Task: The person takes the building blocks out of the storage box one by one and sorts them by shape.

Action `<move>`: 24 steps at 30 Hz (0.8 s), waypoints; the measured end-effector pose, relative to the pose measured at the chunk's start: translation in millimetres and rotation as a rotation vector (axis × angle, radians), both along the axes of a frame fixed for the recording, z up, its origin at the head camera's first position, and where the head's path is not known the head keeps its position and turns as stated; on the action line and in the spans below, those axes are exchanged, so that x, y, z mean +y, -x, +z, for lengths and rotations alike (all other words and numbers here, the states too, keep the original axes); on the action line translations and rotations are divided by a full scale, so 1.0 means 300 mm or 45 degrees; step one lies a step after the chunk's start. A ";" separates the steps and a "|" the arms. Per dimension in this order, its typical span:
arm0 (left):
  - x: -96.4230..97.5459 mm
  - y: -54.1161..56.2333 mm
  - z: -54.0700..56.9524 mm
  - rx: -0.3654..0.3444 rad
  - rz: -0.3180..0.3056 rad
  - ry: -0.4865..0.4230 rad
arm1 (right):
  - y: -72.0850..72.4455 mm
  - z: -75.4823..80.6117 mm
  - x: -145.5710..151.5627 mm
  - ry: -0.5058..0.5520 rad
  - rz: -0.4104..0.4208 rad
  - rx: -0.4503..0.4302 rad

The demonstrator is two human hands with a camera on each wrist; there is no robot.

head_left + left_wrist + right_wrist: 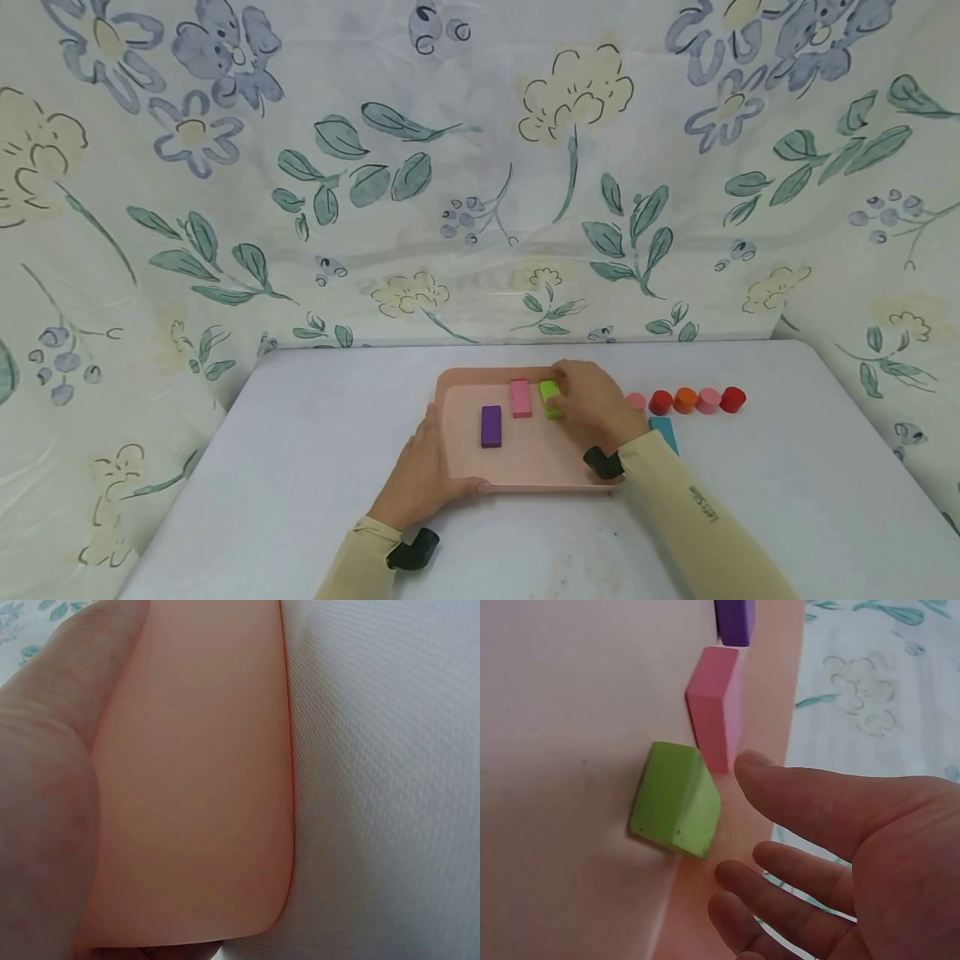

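Observation:
A peach tray (525, 473) lies on the white table and holds a purple block (491, 427), a pink block (521, 398) and a green block (550, 398). My left hand (420, 475) rests against the tray's near left corner, fingers along the left side and thumb along the front wall. In the left wrist view the thumb (67, 682) lies straight along the tray wall (195, 780). Over the tray's far right part is my right hand (592, 404), beside the green block. In the right wrist view its fingers are spread, with a gap to the green block (671, 799).
Right of the tray stand several small cylinders in a row, among them an orange one (685, 401) and a red one (732, 400). A blue block (663, 433) lies partly hidden by the right forearm. Flowered cloth (480, 208) hangs behind the table.

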State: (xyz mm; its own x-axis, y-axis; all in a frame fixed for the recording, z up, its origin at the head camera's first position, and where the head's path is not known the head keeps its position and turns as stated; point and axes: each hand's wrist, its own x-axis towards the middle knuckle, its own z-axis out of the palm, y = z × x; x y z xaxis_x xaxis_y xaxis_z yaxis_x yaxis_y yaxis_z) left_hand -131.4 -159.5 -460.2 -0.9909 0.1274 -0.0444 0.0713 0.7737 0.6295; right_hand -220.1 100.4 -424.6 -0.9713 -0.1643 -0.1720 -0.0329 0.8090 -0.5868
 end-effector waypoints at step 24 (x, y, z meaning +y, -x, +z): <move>-0.001 -0.004 0.006 -0.004 -0.010 0.003 | 0.006 -0.057 -0.018 -0.227 0.147 0.156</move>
State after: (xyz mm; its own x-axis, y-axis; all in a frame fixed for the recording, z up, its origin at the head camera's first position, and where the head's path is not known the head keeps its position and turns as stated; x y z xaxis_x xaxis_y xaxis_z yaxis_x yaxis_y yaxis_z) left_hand -130.1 -160.0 -458.5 -0.9897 0.1353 -0.0476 0.0757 0.7748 0.6276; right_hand -221.9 94.9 -441.5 -0.9633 -0.2530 -0.0900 -0.1935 0.8862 -0.4210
